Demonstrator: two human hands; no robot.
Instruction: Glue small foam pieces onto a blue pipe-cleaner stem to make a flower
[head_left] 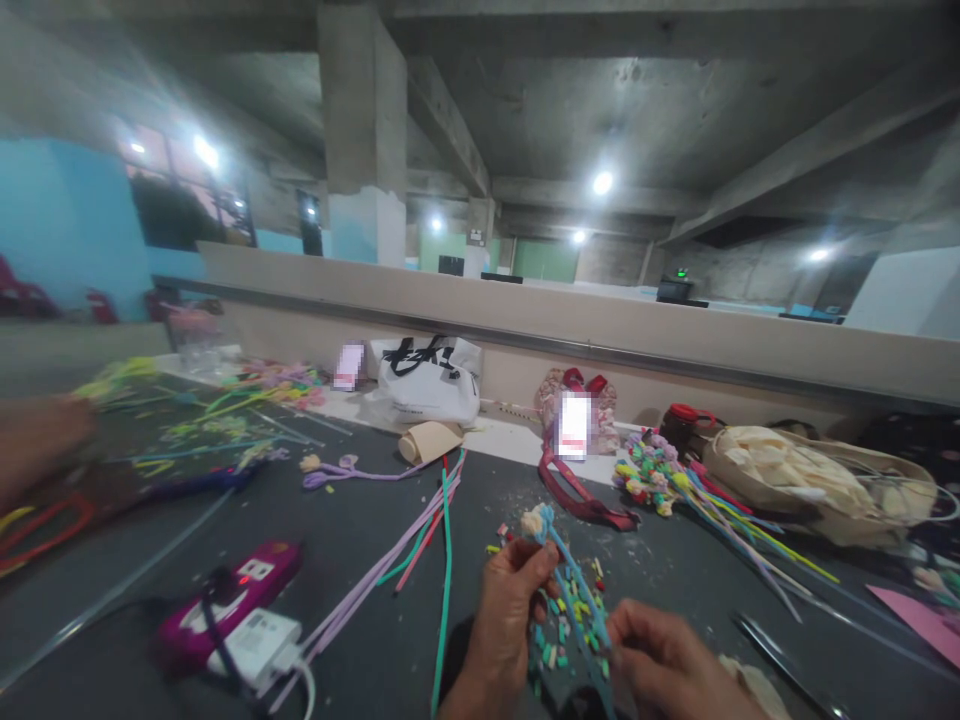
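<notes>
My left hand (pixel 514 610) pinches a small pipe-cleaner flower between thumb and fingers, just below its cream-coloured head (pixel 533 521). Light-blue pipe cleaners (pixel 576 575) run down from that head to the right. Lower on those blue strands, the fingertips of my right hand (pixel 660 655) are closed on them. Under and between both hands lie many short cut bits (pixel 553 632) in green, yellow, white and red. To the left, long purple pipe cleaners (pixel 375 560) lie with a green pipe cleaner (pixel 448 560) and red ones.
A purple power strip (pixel 281 570) with a white charger (pixel 259 645) sits front left. Tweezers (pixel 787 665) lie at right, near a bunch of finished flowers (pixel 652 470). Behind stand a white plastic bag (pixel 427 390) and a lit phone (pixel 574 425). Another person's blurred hand (pixel 41 440) is far left.
</notes>
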